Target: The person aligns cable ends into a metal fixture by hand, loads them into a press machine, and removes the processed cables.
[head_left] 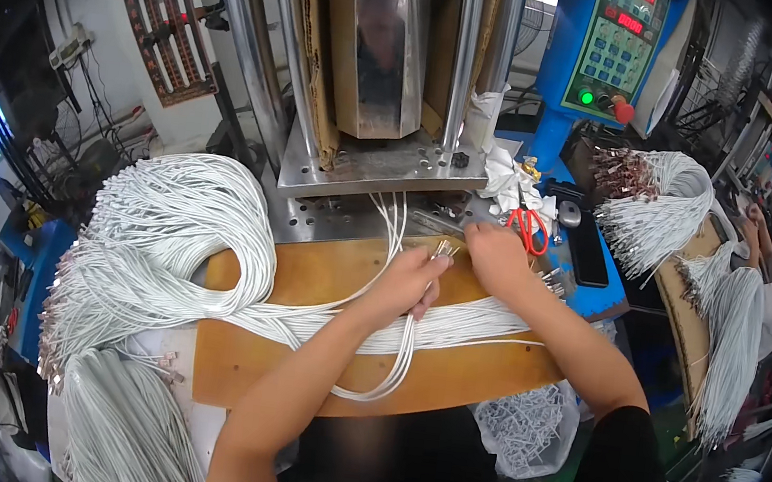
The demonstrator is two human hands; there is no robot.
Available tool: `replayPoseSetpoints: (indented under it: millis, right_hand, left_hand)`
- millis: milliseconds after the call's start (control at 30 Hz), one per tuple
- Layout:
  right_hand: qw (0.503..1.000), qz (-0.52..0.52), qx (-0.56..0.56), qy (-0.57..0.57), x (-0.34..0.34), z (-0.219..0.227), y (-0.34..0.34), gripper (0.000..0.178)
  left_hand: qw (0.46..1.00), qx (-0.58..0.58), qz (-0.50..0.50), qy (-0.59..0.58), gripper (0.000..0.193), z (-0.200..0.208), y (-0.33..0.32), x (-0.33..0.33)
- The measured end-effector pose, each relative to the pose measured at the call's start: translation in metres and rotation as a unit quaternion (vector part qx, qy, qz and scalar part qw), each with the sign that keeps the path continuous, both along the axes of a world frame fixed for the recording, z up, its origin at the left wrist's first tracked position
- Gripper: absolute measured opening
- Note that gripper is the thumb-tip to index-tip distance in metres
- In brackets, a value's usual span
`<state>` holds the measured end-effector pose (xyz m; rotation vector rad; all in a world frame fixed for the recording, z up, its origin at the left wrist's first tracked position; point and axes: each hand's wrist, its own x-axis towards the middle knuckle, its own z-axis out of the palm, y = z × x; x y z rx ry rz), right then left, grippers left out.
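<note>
A looped bundle of thin white cables lies left of the left hand, whose grip clasps several metal-tipped white cables above the amber-brown tabletop; the right hand, its grip indiscernible, is near red-handled scissors.

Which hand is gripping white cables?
The left hand, closed around several white cables, their ends poking up; the right hand, nearer the red-handled scissors, shows none gripped.

The white cables look like smooth plastic — the metal columns glossy, the metal plate duller.
</note>
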<state>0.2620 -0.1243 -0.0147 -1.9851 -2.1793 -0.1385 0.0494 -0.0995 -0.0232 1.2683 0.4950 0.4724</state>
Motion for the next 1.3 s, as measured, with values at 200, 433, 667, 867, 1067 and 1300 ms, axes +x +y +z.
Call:
replayPoseSetpoints:
  millis: [200,433,667,867,1067,1300]
  right_hand:
    - [0.943,0.107,-0.159,0.273,0.006,0.019,-0.007,0.021]
    - [0.791,0.023,-0.132,0.597,0.001,-0.005,-0.026,0.026]
    - [0.78,0.072,-0.113,0.611,-0.006,-0.022,-0.029,0.03]
    - [0.772,0.041,-0.132,0.62,-0.007,-0.015,-0.033,0.028]
    - [0.763,0.058,-0.102,0.635,-0.002,-0.019,-0.032,0.022]
    - [0.836,0.142,-0.049,0.528,-0.014,-0.009,-0.035,0.023]
  left_hand:
    - [0.997,-0.048,0.043,-0.043,0.019,-0.004,-0.009,0.006]
    - [0.998,-0.003,0.04,0.05,0.016,-0.007,-0.007,0.008]
    - [0.995,-0.015,0.053,0.078,0.014,-0.002,-0.011,0.012]
    - [0.991,-0.05,0.111,0.051,0.012,0.004,-0.017,0.009]
    - [0.989,-0.045,0.134,0.031,0.01,0.001,-0.016,0.009]
    - [0.995,-0.03,0.084,0.043,0.016,-0.005,-0.01,0.005]
